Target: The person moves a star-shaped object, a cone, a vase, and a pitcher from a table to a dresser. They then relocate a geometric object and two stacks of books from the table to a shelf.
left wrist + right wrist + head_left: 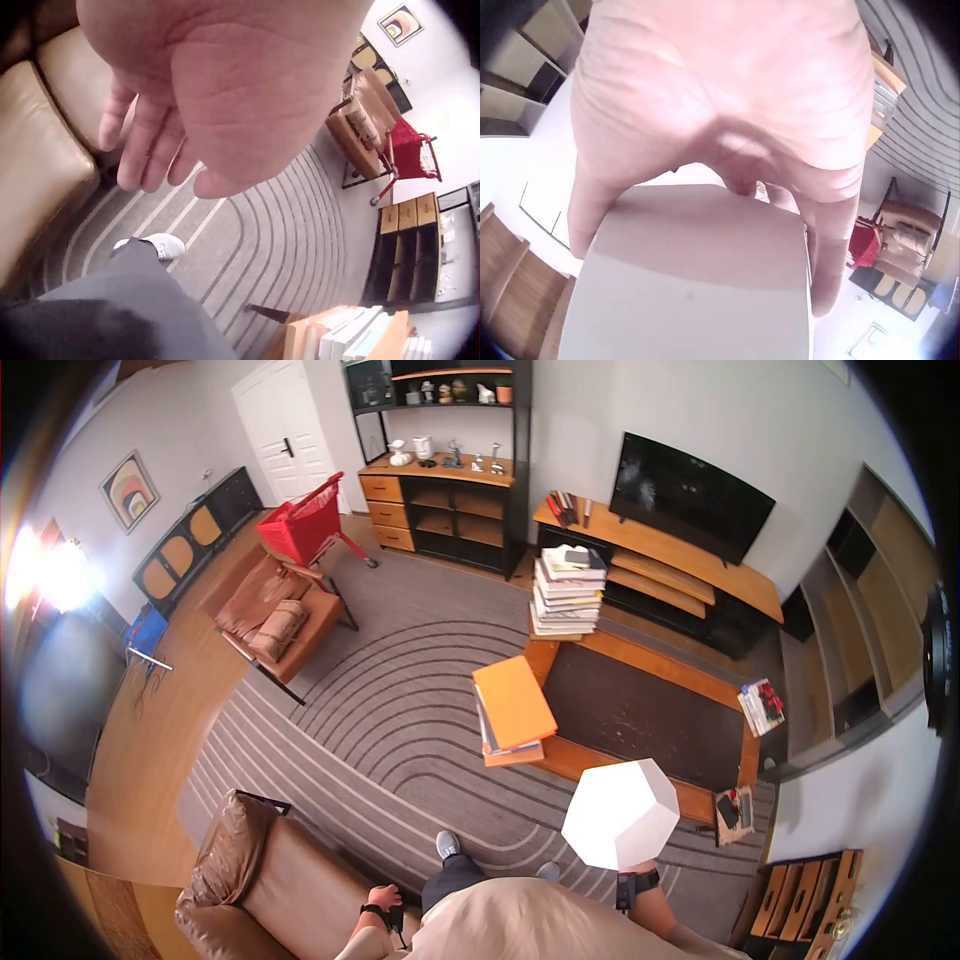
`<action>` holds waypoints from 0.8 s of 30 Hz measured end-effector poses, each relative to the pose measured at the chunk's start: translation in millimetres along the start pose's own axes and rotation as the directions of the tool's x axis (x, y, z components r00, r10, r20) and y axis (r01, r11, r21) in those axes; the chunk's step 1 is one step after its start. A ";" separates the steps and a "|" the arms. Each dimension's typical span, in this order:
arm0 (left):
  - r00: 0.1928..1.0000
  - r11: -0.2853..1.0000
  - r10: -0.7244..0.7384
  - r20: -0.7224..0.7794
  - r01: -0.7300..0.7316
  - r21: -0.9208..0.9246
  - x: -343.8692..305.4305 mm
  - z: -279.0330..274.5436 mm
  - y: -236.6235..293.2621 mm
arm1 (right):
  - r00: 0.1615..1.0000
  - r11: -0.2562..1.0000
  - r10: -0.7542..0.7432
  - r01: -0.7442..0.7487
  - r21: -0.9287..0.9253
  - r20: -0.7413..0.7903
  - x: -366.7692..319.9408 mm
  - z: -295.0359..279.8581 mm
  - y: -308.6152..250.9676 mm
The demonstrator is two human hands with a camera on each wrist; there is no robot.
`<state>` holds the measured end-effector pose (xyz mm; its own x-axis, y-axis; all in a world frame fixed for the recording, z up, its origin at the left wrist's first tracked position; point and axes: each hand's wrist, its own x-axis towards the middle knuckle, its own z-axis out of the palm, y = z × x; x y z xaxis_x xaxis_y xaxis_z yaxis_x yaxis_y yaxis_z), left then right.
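Note:
A large white many-faced solid, like a dodecahedron (622, 815), is held up in front of the body on the right. My right hand (724, 97) grips it, the thumb and fingers spread round opposite sides; in the head view the solid hides most of that hand. What the solid is made of, I cannot tell. My left hand (385, 897) hangs low beside the brown leather armchair (305, 875), holding nothing. Its palm and loosely bent fingers (142, 150) show in the left wrist view, above the striped rug.
A low wooden table with a dark top (650, 705) stands ahead, bearing an orange-topped book stack (515, 702) and a taller book stack (568, 595) at its corners. Further off are a television (690, 495), a red shopping cart (305, 525) and a brown chair (275, 605).

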<state>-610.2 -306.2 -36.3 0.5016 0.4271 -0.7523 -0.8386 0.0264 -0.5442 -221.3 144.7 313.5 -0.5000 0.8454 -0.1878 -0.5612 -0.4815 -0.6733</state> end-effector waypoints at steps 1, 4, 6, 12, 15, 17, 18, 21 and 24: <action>0.857 0.717 0.510 -0.074 -0.377 0.586 -20.9 41.1 13.1 | 1.000 1.000 0.007 -0.008 0.011 0.020 10.4 11.7 11.6; 0.621 0.410 0.781 -0.060 -0.438 0.800 -45.5 68.7 30.1 | 0.996 0.999 0.022 -0.025 0.037 0.082 53.5 65.0 48.8; 0.516 0.247 0.854 -0.063 -0.295 0.923 -77.9 90.6 43.6 | 0.994 0.997 0.045 -0.050 0.051 0.097 78.7 109.5 72.2; 0.372 0.117 0.927 0.045 -0.401 0.909 -138.4 149.9 104.3 | 0.985 0.989 0.076 -0.095 0.117 0.157 158.7 233.5 124.8; 0.317 -0.048 0.931 0.181 -0.386 0.921 -157.4 200.7 133.6 | 0.978 0.981 0.084 -0.115 0.153 0.193 195.7 264.0 142.5; 0.271 -0.182 0.917 0.293 -0.371 0.911 -173.2 257.5 141.9 | 0.972 0.977 0.099 -0.135 0.162 0.213 220.3 272.8 150.7; 0.252 -0.260 0.904 0.346 -0.320 0.911 -188.7 295.5 140.6 | 0.969 0.975 0.108 -0.147 0.167 0.223 237.2 283.4 157.9; 0.293 -0.294 0.807 0.513 -0.554 0.779 -209.5 395.1 156.8 | 0.957 0.959 0.145 -0.199 0.201 0.253 284.7 287.1 177.6; 0.289 -0.313 0.683 0.671 -0.714 0.626 -251.2 508.2 144.4 | 0.947 0.936 0.179 -0.247 0.249 0.267 349.1 295.8 201.2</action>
<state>-965.4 49.7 262.9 -0.5703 0.7480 -0.3396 -0.2288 0.2524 0.9402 -703.9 274.5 324.0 -0.7500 0.6526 -0.1081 -0.5659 -0.7176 -0.4061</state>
